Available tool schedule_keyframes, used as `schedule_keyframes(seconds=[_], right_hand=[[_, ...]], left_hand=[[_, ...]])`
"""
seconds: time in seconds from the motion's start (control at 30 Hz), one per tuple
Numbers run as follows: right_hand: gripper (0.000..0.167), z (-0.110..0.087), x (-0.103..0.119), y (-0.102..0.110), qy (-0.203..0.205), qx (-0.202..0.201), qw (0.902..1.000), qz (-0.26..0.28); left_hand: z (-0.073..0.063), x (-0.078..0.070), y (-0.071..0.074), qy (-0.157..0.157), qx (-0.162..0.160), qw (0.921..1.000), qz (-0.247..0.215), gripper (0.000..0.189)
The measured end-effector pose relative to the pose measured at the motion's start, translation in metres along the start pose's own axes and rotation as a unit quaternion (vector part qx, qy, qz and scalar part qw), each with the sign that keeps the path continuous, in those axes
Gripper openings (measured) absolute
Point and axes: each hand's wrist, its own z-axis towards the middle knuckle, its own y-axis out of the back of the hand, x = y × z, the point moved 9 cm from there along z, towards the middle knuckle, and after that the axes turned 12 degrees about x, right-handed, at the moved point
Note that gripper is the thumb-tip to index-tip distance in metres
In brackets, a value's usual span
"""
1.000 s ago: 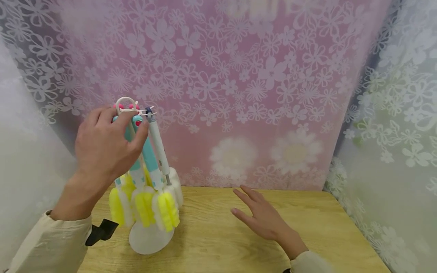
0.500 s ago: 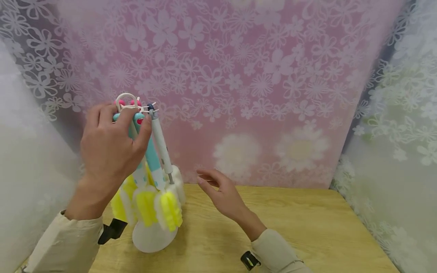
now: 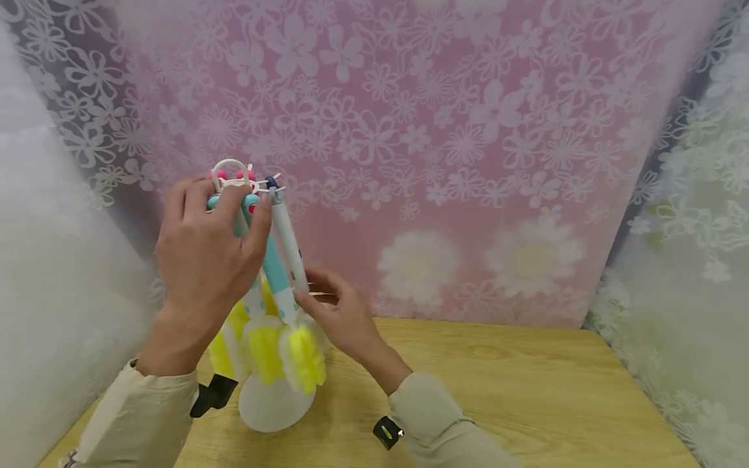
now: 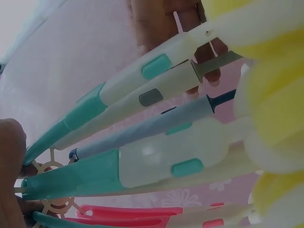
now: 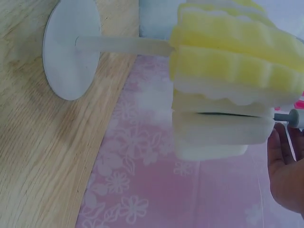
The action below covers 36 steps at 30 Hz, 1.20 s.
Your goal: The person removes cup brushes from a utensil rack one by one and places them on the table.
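While left hand (image 3: 205, 260) fingers grip the brush rack (image 3: 257, 260) top, right hand (image 3: 342, 315) fingers pinch the grey brush (image 3: 289, 240).

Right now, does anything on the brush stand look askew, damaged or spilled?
Nothing stands out. The brush stand sits on its round base on the wooden table; the sponge brushes hang from its top. The left hand grips the handles near the top; the right hand touches the white brush handle.

Brush rack (image 3: 266, 305) standing on the tabletop (image 3: 497, 396) at its left rear, left hand (image 3: 205, 260) at the rack's top, right hand (image 3: 342, 312) just right of the rack, flowered backdrop (image 3: 439, 143) behind the rack
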Motion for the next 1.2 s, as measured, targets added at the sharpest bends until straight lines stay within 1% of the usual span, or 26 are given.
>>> schedule_keyframes(seconds=[0.1, 0.2, 0.33, 0.43, 0.57, 0.7, 0.9, 1.07, 1.2], right_hand=[[0.039, 0.003, 0.0, 0.002, -0.008, -0.022, 0.9995, -0.02], [0.036, 0.003, 0.004, 0.006, -0.025, -0.043, 0.9982, -0.035], [0.032, -0.002, 0.022, 0.009, -0.038, -0.054, 0.9967, -0.047], [0.03, -0.007, 0.036, 0.011, -0.033, -0.059, 0.9965, -0.05], [0.03, -0.011, 0.042, 0.015, -0.024, -0.063, 0.9965, -0.049], [0.028, -0.014, 0.041, 0.018, -0.025, -0.064, 0.9964, -0.049], [0.026, -0.022, 0.034, 0.03, -0.02, -0.086, 0.9953, -0.04], [0.026, -0.032, 0.029, 0.045, -0.014, -0.106, 0.9939, -0.027], [0.027, -0.042, 0.022, 0.06, -0.015, -0.12, 0.9925, -0.015]], left_hand=[[0.001, -0.002, -0.002, 0.0, 0.0, 1.0, -0.007, 0.047], [0.001, -0.004, -0.005, 0.0, -0.002, 0.9999, -0.014, 0.047], [0.002, -0.005, -0.006, 0.002, -0.003, 0.9999, -0.013, 0.048], [0.003, -0.006, -0.006, 0.004, -0.006, 0.9999, -0.012, 0.047], [0.002, -0.005, -0.007, 0.007, -0.008, 0.9999, -0.013, 0.047], [0.001, -0.005, -0.008, 0.009, -0.008, 0.9999, -0.012, 0.047], [0.0, -0.005, -0.008, 0.007, -0.013, 0.9999, -0.007, 0.047], [0.0, 0.0, -0.006, 0.017, -0.021, 0.9996, -0.005, 0.044], [0.0, 0.004, -0.003, 0.023, -0.023, 0.9995, -0.005, 0.044]])
